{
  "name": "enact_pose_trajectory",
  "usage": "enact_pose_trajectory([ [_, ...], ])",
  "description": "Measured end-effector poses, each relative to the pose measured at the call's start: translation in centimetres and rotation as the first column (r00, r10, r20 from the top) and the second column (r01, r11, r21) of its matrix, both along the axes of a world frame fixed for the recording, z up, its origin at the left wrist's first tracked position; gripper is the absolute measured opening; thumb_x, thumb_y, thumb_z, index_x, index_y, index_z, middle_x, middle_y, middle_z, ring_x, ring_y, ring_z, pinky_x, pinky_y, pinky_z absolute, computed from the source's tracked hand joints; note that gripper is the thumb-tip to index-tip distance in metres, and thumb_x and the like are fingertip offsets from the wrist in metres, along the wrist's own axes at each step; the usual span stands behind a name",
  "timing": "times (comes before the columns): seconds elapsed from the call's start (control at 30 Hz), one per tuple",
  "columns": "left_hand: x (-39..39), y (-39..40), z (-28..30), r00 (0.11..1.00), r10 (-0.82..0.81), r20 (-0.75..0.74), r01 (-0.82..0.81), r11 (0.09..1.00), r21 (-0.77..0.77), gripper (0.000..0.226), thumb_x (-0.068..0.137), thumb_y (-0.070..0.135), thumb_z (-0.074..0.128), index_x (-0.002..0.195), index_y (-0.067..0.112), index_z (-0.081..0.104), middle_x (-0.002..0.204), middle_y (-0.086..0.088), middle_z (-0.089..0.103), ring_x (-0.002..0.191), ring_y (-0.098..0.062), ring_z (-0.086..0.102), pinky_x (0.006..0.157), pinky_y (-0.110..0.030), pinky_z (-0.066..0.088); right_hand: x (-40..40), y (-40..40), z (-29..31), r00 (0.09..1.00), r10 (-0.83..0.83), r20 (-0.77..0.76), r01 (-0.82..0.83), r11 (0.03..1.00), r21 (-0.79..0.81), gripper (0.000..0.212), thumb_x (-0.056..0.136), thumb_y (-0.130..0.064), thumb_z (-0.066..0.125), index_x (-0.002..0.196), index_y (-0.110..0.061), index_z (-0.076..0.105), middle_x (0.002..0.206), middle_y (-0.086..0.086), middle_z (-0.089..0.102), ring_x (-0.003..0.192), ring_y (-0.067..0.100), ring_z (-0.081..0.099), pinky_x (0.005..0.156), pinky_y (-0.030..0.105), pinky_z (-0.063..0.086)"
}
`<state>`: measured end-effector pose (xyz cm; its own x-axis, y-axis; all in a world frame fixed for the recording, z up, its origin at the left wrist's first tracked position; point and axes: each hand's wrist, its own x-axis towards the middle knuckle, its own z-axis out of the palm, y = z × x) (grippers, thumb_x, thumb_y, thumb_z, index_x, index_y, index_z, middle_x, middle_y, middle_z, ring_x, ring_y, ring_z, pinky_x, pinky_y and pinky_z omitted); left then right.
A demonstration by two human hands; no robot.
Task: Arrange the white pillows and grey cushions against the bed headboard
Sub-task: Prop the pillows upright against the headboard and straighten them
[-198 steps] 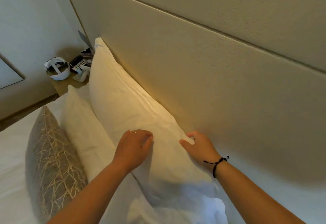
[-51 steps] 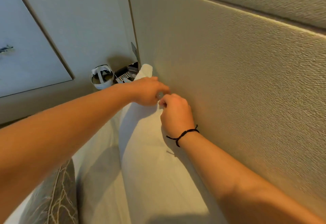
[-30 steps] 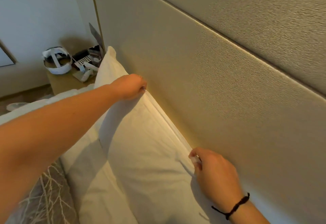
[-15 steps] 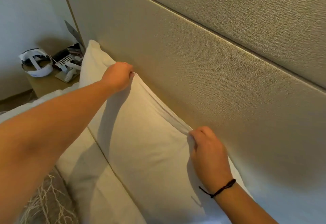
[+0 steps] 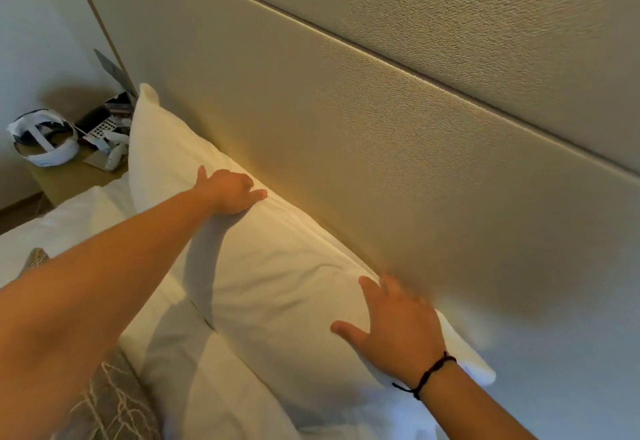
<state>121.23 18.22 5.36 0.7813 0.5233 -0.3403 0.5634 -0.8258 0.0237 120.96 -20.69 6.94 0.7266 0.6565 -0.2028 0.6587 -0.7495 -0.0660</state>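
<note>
Back pillow [image 5: 277,266], white, propped upright against the headboard [image 5: 346,127], top seam touching the padded panel, so as to serve as the rear layer of the stack. Second white pillow [image 5: 194,370] leaning on its front face, lower and nearer. Grey cushion [image 5: 110,401] with a pale branch pattern in front of that, only partly in view at the bottom left.

Left hand [image 5: 228,193] laid flat on the upper edge of the back pillow toward its far end, fingers extended, pressing rather than pinching. Right hand [image 5: 398,328] spread wide on the same pillow's near end, beside the headboard, slightly blurred; nothing clasped. Pillow thus lying under both palms, between the two hands, apparently being patted flat and snug to the panel.

Bedside table [image 5: 69,179] beyond, carrying a white headset [image 5: 45,141] and small clutter.
</note>
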Motion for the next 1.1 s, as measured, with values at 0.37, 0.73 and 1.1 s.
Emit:
enact_pose_trajectory([
  [0.37, -4.4, -11.6, 0.0, 0.745, -0.644, 0.171, 0.655, 0.755, -0.011, 0.063, 0.092, 0.076, 0.01, 0.147, 0.05, 0.026, 0.156, 0.012, 0.036, 0.147, -0.01, 0.025, 0.121, -0.041, 0.006, -1.3, -9.0, 1.0, 0.993, -0.117, 0.006, 0.117, 0.992, 0.052, 0.07, 0.071, -0.092, 0.028, 0.116, -0.043, 0.05, 0.101, -0.016, 0.062, 0.079, 0.007, 0.059, 0.055, 0.022, 0.041],
  [0.73, -5.1, -11.9, 1.4, 0.858, -0.513, 0.039, 0.499, 0.849, 0.174, 0.048, 0.1, 0.056, 0.021, 0.129, 0.038, 0.055, 0.138, 0.005, 0.057, 0.129, -0.02, 0.047, 0.113, -0.051, 0.022, -0.8, -10.1, 2.9, 0.995, 0.049, 0.091, -0.054, 0.997, 0.049, 0.038, 0.1, -0.052, 0.035, 0.076, -0.023, 0.04, 0.062, -0.005, 0.043, 0.058, 0.019, 0.045, 0.05, 0.032, 0.032],
  [1.1, -21.6, -6.3, -3.7, 0.98, -0.123, -0.159, 0.152, 0.971, 0.184, 0.044, 0.098, 0.027, 0.047, 0.141, 0.027, 0.039, 0.143, -0.001, 0.049, 0.131, -0.024, 0.045, 0.11, -0.045, 0.033, -13.0, -1.1, -1.9, 0.945, 0.326, -0.035, -0.298, 0.898, 0.325, 0.04, 0.094, -0.051, 0.05, 0.114, -0.02, 0.064, 0.103, 0.0, 0.066, 0.091, 0.023, 0.065, 0.074, 0.036, 0.052],
])
